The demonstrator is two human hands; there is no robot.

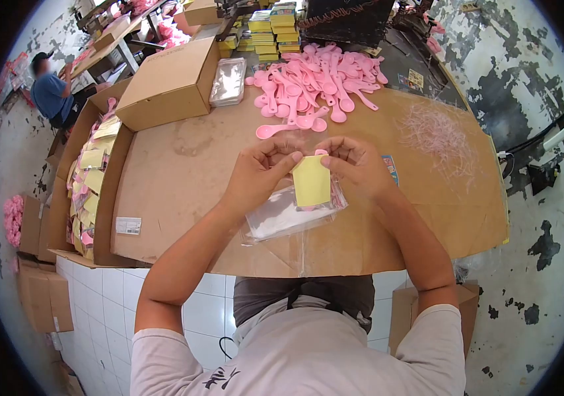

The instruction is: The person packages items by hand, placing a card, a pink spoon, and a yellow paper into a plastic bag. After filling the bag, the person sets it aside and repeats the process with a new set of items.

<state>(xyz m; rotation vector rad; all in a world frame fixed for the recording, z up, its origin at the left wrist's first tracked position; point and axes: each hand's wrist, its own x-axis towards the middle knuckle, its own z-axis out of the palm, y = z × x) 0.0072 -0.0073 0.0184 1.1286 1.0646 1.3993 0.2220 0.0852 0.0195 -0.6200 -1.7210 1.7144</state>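
Note:
Both hands meet over the middle of the table around a small yellow card (312,182). My left hand (265,168) pinches its upper left corner between thumb and fingers. At the upper right corner, my right hand (356,165) is closed in a pinch, with the thumb near a bit of pink (321,152) that shows above the card. Whether a clear bag surrounds the card is hard to make out. Beneath the hands lies a stack of clear plastic bags (282,219). Just beyond them is a heap of pink measuring spoons (321,79).
A carton (107,218) of packed yellow cards and pink pieces stands left. Behind it sits a closed cardboard box (170,82) beside more clear bags (228,82). Card stacks (275,32) stand at the back, plastic strips (437,135) lie right. Another person (52,92) sits far left.

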